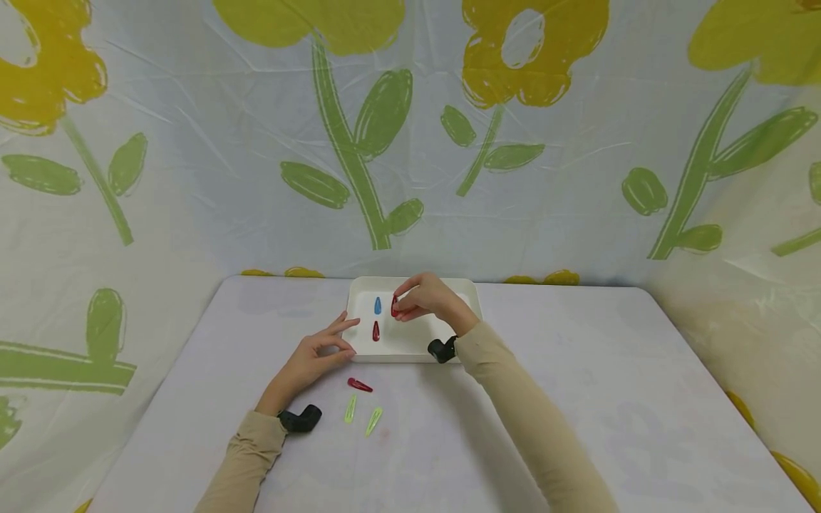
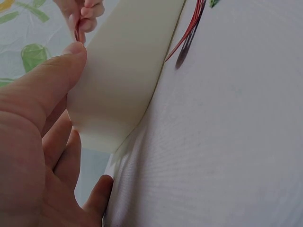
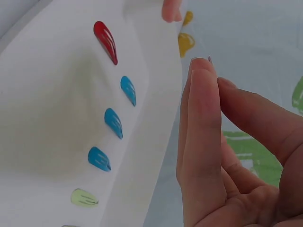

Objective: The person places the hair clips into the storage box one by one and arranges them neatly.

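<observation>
My right hand (image 1: 428,298) pinches a red snap hair clip (image 1: 394,306) between thumb and fingertips above the white tray (image 1: 410,358). Only a thin dark edge of that clip shows past the fingertips in the right wrist view. Inside the tray lie another red hair clip (image 3: 105,42), several blue hair clips (image 3: 113,123) in a row and a light green hair clip (image 3: 84,197). At the tray's front left corner, my left hand (image 1: 316,356) holds the rim, its thumb (image 2: 71,56) on the top edge and other fingers along the side.
On the table (image 1: 577,399) in front of the tray lie a loose red hair clip (image 1: 360,385) and two light green hair clips, one on the left (image 1: 350,409) and one on the right (image 1: 374,421). A flower-printed cloth (image 1: 224,142) hangs behind and beside the table.
</observation>
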`<control>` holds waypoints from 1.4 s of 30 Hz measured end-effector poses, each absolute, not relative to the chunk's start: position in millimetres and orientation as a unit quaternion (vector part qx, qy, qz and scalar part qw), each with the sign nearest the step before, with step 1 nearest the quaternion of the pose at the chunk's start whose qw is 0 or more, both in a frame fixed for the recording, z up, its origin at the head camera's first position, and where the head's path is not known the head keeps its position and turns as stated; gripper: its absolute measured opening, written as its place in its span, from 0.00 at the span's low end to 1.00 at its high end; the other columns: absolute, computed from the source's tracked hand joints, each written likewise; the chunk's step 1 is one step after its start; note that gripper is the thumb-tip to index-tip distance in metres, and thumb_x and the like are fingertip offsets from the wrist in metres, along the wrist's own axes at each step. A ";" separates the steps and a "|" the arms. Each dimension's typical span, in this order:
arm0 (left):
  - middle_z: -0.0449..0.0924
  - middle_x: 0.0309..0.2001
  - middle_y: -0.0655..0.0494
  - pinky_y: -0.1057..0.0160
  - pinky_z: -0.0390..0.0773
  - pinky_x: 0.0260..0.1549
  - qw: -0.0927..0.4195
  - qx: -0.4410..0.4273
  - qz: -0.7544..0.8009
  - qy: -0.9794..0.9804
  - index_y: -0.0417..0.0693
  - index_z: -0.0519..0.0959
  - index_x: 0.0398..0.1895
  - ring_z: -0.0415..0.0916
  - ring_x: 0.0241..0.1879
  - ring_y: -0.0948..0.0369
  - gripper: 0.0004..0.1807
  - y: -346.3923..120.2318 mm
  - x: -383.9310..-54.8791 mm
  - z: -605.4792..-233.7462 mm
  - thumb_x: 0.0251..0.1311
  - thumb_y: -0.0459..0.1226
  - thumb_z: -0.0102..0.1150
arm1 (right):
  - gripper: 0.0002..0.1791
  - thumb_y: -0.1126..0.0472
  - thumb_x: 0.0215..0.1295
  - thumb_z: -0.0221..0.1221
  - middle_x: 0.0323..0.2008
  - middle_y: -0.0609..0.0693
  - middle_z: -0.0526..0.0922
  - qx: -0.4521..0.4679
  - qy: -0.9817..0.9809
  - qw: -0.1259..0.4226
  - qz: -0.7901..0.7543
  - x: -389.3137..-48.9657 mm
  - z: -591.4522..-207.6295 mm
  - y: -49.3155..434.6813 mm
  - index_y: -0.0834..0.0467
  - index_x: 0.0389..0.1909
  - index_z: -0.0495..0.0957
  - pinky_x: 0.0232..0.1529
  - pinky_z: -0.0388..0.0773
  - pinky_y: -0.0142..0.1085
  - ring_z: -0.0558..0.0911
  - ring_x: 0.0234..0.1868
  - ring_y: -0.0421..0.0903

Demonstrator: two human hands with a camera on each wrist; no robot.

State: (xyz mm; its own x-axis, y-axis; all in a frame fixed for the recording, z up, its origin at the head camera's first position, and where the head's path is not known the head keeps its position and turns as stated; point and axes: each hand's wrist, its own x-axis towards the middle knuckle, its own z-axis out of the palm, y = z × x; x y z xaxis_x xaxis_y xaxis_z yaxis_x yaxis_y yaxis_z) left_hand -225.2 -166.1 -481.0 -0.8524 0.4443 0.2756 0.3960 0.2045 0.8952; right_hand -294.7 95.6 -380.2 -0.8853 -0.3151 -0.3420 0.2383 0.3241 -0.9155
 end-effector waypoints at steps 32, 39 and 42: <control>0.69 0.70 0.50 0.38 0.42 0.71 0.020 0.263 0.576 0.773 0.41 0.86 0.35 0.43 0.77 0.47 0.02 -167.4 -229.2 -490.5 0.61 0.31 0.66 | 0.15 0.79 0.54 0.66 0.23 0.57 0.82 0.053 0.817 0.296 -0.492 -318.6 -415.7 83.9 0.72 0.42 0.76 0.37 0.85 0.40 0.83 0.20 0.46; 0.68 0.70 0.48 0.35 0.42 0.70 0.018 0.269 0.576 0.772 0.40 0.86 0.35 0.43 0.77 0.47 0.02 -167.2 -228.7 -489.8 0.61 0.30 0.66 | 0.10 0.80 0.55 0.64 0.24 0.58 0.82 0.068 0.812 0.304 -0.493 -316.0 -415.5 81.3 0.67 0.33 0.75 0.42 0.85 0.42 0.83 0.21 0.48; 0.68 0.70 0.46 0.35 0.42 0.70 0.020 0.268 0.576 0.772 0.38 0.85 0.35 0.43 0.77 0.46 0.02 -166.8 -226.2 -486.3 0.61 0.29 0.65 | 0.10 0.80 0.56 0.64 0.25 0.58 0.82 0.070 0.810 0.307 -0.494 -316.3 -417.5 80.7 0.68 0.35 0.75 0.40 0.85 0.41 0.82 0.21 0.48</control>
State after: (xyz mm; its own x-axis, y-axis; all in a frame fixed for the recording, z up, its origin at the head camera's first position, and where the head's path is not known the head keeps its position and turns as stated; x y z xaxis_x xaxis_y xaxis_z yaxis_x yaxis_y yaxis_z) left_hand -226.2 -166.8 -486.3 -0.8557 0.4368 0.2773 0.3906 0.1939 0.8999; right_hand -316.3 80.7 -417.5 -0.8011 -0.1905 -0.5674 0.4175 0.5014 -0.7578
